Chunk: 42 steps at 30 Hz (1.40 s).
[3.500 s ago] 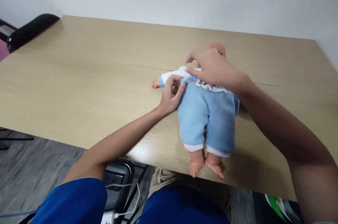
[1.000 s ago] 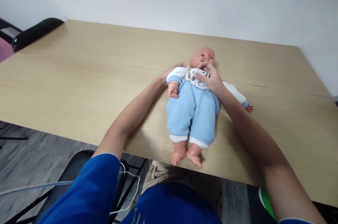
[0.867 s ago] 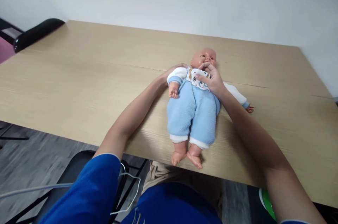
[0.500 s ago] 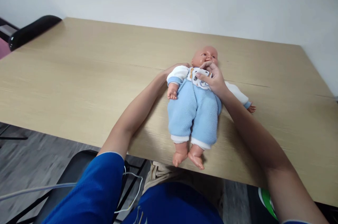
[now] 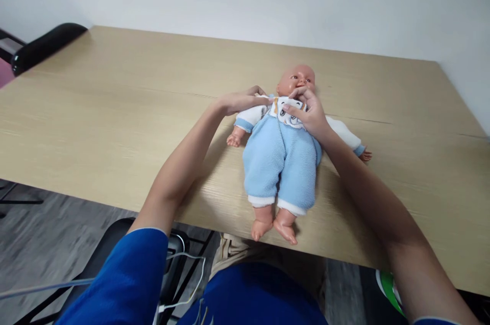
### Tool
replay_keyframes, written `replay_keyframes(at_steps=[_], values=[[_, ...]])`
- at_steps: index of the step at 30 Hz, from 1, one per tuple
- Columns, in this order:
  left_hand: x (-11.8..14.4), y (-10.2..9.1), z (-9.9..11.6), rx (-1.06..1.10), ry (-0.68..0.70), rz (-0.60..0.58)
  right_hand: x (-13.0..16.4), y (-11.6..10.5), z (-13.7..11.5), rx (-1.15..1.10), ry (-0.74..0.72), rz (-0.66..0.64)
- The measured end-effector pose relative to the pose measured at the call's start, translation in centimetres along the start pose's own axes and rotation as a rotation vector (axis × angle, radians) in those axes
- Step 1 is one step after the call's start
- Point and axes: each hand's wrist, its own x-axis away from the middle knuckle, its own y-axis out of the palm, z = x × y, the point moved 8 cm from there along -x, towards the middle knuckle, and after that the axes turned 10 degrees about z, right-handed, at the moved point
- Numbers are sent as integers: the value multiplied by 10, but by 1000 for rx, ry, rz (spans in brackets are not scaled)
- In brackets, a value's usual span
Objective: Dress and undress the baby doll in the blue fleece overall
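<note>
A baby doll (image 5: 296, 80) lies on its back on the table, feet toward me. It wears a fleecy light-blue and white outfit (image 5: 264, 161) with an animal face on the white bib. My left hand (image 5: 245, 102) reaches over the doll's sleeve on the left, its fingers closed at the shoulder beside the bib, on the cloth there. On the other side of the bib, my right hand (image 5: 312, 116) is bent round the cloth near the collar, thumb on the bib and forefinger just below the doll's chin. Its remaining fingers are partly hidden.
The wooden table (image 5: 133, 105) stretches out on both sides and back to a white wall (image 5: 245, 3). A black chair back (image 5: 49, 47) stands at the far left. Below the near edge are a dark chair (image 5: 111, 248) and a white cable (image 5: 191, 294).
My left hand has come out from beside the doll's shoulder and now lies over the sleeve. The doll's arm on that side has shifted outward to the left. My right hand stays put.
</note>
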Motion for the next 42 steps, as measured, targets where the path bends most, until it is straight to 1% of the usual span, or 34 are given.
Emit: replay_keyframes(at_steps=[1,3,5,7,10,13,15,16,19,21,23,25,26,27,28,29,31,32,34,35,37,39,40,42], values=[[3,1,0,-62,-20,-18,0,1,-1,-3,0,3],[7,4,-2,-181,-64,-92,-1,3,-3,6,1,0],[9,3,1,-182,-44,-104,-1,2,-8,37,-4,-9],[9,3,4,-172,-14,-121,-1,-4,-16,103,-25,-21],[7,1,4,-161,7,-119,0,-26,-26,253,-38,-69],[5,-2,3,-165,34,-122,3,-54,-27,403,21,-171],[4,-3,4,-221,72,-141,6,-72,-26,447,70,-224],[4,-4,5,-259,88,-147,9,-80,-24,453,90,-230],[3,-7,7,-334,110,-157,24,-102,-20,488,114,-177],[3,-9,10,-343,122,-140,39,-116,-16,572,75,-112],[4,-12,13,-366,145,-70,58,-131,-14,670,-11,-44],[8,-12,23,-430,218,56,81,-147,-10,753,-101,16],[13,-8,30,-458,282,119,93,-156,-7,786,-125,37],[19,1,39,-472,359,162,104,-164,-2,813,-131,51],[25,15,47,-470,441,174,114,-172,4,832,-123,59],[32,32,55,-455,518,157,123,-179,9,846,-112,70],[45,74,67,-443,640,62,137,-189,16,847,-93,93],[50,95,70,-467,681,14,141,-192,19,826,-81,111],[57,132,71,-580,715,-54,146,-197,21,747,-56,162],[58,146,69,-664,719,-74,147,-199,21,697,-45,196],[59,165,65,-836,721,-88,146,-204,19,597,-39,283],[58,173,63,-942,738,-87,143,-209,17,488,-56,371],[58,175,62,-952,752,-91,139,-211,17,419,-61,403],[60,177,63,-906,795,-118,128,-212,18,270,-63,442]])
